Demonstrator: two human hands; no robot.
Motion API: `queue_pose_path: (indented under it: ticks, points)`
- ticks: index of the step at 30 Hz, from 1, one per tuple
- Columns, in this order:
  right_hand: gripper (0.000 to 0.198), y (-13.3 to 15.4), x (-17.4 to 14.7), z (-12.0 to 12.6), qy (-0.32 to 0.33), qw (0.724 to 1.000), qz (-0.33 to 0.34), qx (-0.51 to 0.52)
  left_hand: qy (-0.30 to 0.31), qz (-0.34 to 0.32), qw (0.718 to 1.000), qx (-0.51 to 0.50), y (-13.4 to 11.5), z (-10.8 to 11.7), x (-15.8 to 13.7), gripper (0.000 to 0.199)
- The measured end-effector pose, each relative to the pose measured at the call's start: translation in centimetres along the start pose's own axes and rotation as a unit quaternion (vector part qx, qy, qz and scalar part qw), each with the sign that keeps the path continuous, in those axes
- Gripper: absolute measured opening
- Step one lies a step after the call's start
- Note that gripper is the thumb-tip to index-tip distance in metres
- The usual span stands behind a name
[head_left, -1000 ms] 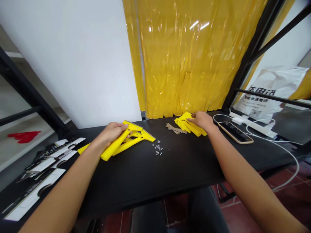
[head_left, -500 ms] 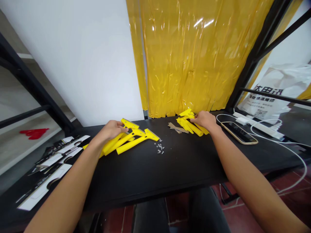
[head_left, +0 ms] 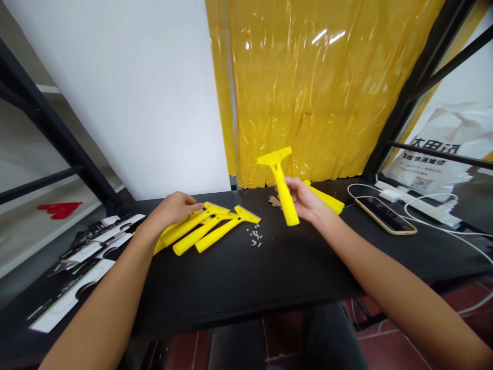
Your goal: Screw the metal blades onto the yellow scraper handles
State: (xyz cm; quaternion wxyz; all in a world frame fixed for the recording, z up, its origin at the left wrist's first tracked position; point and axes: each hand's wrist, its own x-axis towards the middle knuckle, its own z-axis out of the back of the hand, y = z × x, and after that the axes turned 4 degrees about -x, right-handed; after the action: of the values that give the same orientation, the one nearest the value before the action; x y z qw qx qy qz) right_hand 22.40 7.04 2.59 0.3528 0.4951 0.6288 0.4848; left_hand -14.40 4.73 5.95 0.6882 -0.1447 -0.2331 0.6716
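In my right hand (head_left: 302,198) is a yellow scraper (head_left: 284,192), lifted off the black table with its wide head up and its handle pointing down. Behind that hand lie more yellow scraper handles (head_left: 327,199), partly covered by it. My left hand (head_left: 175,209) rests over a fanned row of yellow scrapers (head_left: 213,234) at the left, its fingers loosely stretched along the rearmost ones. Metal blade edges show on the heads of this row. Beside the nearest head is a scatter of small screws and nuts (head_left: 254,236).
Black-and-white card sleeves (head_left: 92,275) lie at the table's left. Brown card strips (head_left: 274,201) sit behind the held scraper. On the right are a phone (head_left: 385,216), white cables, a power strip (head_left: 419,203) and a white plastic bag (head_left: 427,149). Yellow strip curtain (head_left: 308,92) hangs behind.
My right hand has raised one scraper from the right pile and brought it leftward. The scraper under my left hand has come down onto the row, and that hand's fingers have loosened.
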Motion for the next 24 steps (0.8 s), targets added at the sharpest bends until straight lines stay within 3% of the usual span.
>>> queue_pose_path:
  ticks: [2, 4, 8, 13, 15, 17, 18, 20, 21, 24]
  points:
    - [0.024, -1.2, -0.4, -1.6, 0.045, 0.997, -0.038, 0.039, -0.131, -0.058, 0.990, -0.015, -2.2, -0.9, -0.9, 0.031]
    - [0.025, -2.1, -0.8, -2.9, 0.099, 0.990, -0.077, 0.069, -0.174, -0.107, 0.973, -0.105, -4.8, -2.5, -2.1, 0.033]
    - [0.033, -3.2, -2.1, -5.0, 0.172, 0.978, -0.083, 0.080, -0.011, -0.161, 0.934, -0.319, -8.7, -6.8, -4.6, 0.031]
    - [0.041, -3.8, -3.3, -6.6, 0.221, 0.972, -0.070, -0.031, -0.001, -0.114, 0.887, -0.448, -9.6, -9.4, -5.6, 0.026]
    - [0.032, -3.7, -3.1, -6.5, 0.180, 0.976, -0.047, -0.109, -0.004, -0.087, 0.862, -0.499, -9.3, -8.9, -5.3, 0.024]
    - [0.028, -3.3, -2.4, -5.6, 0.075, 0.972, 0.029, -0.218, -0.008, -0.043, 0.831, -0.554, -8.9, -7.9, -4.7, 0.023]
    - [0.028, -2.9, -1.9, -4.8, 0.006, 0.954, 0.094, -0.286, -0.002, -0.018, 0.813, -0.582, -8.7, -7.3, -4.4, 0.022]
    - [0.030, -2.1, -0.8, -2.6, -0.062, 0.878, 0.202, -0.429, 0.049, 0.021, 0.786, -0.616, -8.2, -6.3, -3.8, 0.023]
    - [0.031, -1.7, -0.3, -1.3, -0.076, 0.835, 0.208, -0.505, 0.073, 0.040, 0.786, -0.613, -8.0, -6.0, -3.6, 0.023]
    - [0.029, -1.0, 0.9, 1.9, -0.109, 0.725, 0.112, -0.671, 0.113, 0.063, 0.802, -0.583, -7.3, -5.8, -3.4, 0.017]
